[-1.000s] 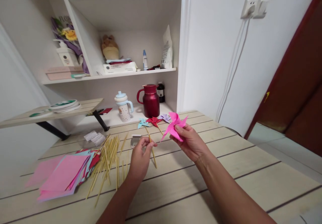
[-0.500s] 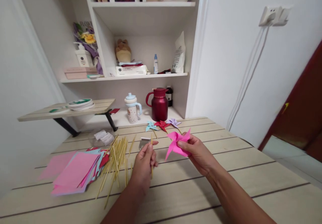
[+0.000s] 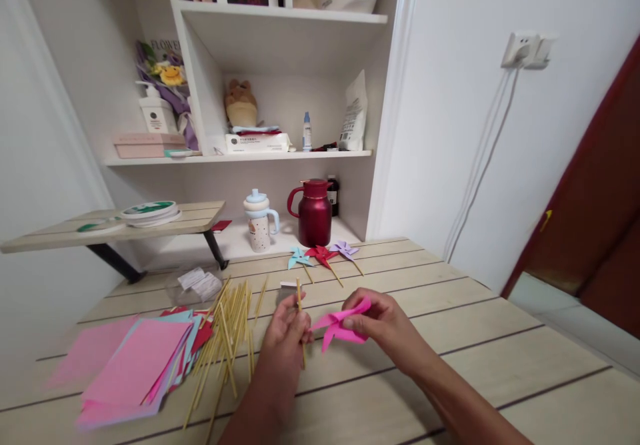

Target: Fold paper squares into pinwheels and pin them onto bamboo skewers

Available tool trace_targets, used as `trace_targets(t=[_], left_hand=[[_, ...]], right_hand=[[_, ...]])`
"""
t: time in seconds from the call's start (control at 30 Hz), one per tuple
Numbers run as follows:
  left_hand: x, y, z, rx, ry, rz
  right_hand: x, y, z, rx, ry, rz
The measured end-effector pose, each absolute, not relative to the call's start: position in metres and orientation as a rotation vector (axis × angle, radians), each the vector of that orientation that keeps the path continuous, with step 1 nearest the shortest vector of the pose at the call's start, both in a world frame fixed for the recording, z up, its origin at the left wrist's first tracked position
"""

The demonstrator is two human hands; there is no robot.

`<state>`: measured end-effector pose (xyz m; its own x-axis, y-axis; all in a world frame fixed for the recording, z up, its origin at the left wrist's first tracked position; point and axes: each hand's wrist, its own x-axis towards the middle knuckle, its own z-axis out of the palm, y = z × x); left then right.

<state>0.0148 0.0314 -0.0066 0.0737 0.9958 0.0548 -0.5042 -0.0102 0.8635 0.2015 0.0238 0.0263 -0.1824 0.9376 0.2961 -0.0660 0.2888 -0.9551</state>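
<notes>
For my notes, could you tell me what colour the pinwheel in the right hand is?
Bright pink pinwheel, seen in the head view.

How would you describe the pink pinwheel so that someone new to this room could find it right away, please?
Start at the wooden table below the white shelves. At its near middle, two hands meet; the right hand pinches the pink pinwheel, beside the stick in the left hand. Unlike the three small pinwheels lying by the red jug, it is bright pink, larger and has no stick.
</notes>
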Motion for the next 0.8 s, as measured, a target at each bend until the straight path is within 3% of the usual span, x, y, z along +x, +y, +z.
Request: trace_targets(t=[0.3, 0.8], left_hand=[[0.003, 0.016, 0.02, 0.795, 0.786, 1.28], [0.007, 0.01, 0.024, 0.68, 0.696, 1.239]], right_hand=[[0.207, 0.01, 0.04, -0.799, -1.615, 0.642], [0.211, 0.009, 0.039, -0.849, -1.694, 0.733]])
